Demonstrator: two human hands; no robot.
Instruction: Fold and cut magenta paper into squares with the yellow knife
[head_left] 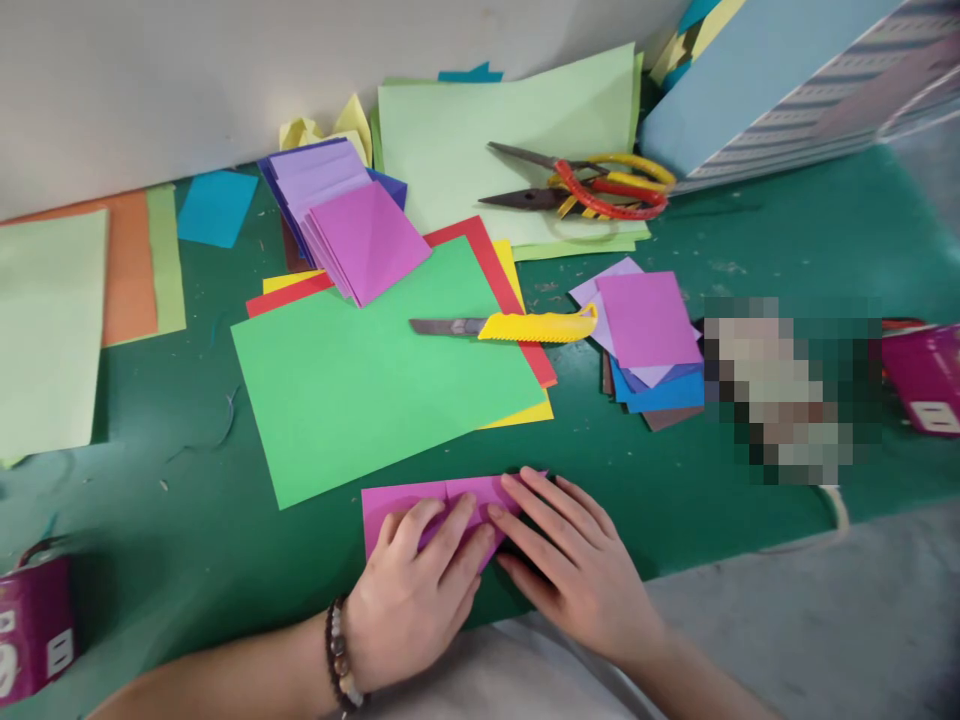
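A sheet of purple paper (397,500) lies folded on the table close to me, its lower part hidden under my hands. My left hand (420,590) rests on the middle of it, fingers bent, a little apart and pressing down. On its right end lie the outstretched fingertips of my right hand (570,560), with the thumb by the lower edge. Just beyond is a green sheet (360,400) atop red and yellow ones. A yellow-handled utility knife (536,326) lies across these sheets, its blade pointing left.
Purple squares (367,245) overlap the green sheet's back edge. More small squares (649,320) sit to the right. Scissors and pliers (600,187) rest on pale green sheets (450,150). Maroon boxes stand at the left (37,630) and right (926,380). A blurred object (772,390) lies at right.
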